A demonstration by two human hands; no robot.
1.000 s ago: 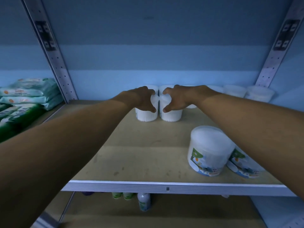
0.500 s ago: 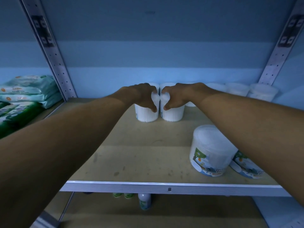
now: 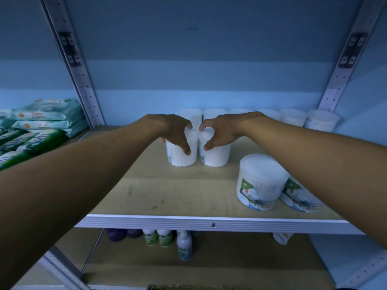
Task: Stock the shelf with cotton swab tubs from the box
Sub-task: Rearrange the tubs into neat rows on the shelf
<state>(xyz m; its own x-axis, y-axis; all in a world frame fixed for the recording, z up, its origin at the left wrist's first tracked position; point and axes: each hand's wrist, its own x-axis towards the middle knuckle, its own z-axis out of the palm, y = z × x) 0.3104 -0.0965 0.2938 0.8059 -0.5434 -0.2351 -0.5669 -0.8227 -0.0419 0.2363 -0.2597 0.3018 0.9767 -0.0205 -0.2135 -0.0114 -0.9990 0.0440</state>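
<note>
Far to the left of our left hand (image 3: 177, 132), on the neighbouring shelf, lay the stacked packs of wipes (image 3: 45, 119), which have no part in this task. Our left hand gripped the left tub (image 3: 181, 154) from above, with the thumb down its front wall and the fingers curled over the lid. Just beside it, our right hand (image 3: 219, 132) gripped the right tub (image 3: 215, 155) in the same way. The two tubs stood upright on the shelf board (image 3: 167, 195), and they seemed to touch each other between our hands.

Compared with a second ago, little had changed. Both hands stayed clamped on the same two tubs, and the tubs sat a little deeper on the board, close to the back row of tubs (image 3: 293, 120) behind our right hand. We judge that the tubs were already set down and pushed into their place, so the next step would be to let go and draw both arms back. We could not tell if the fingers had begun to loosen.

Below our right forearm, near the front edge, two labelled tubs (image 3: 259, 185) stood touching one another, the right one partly hidden by the arm. The box was not clearly in view, so we could not say how many tubs remained.
</note>
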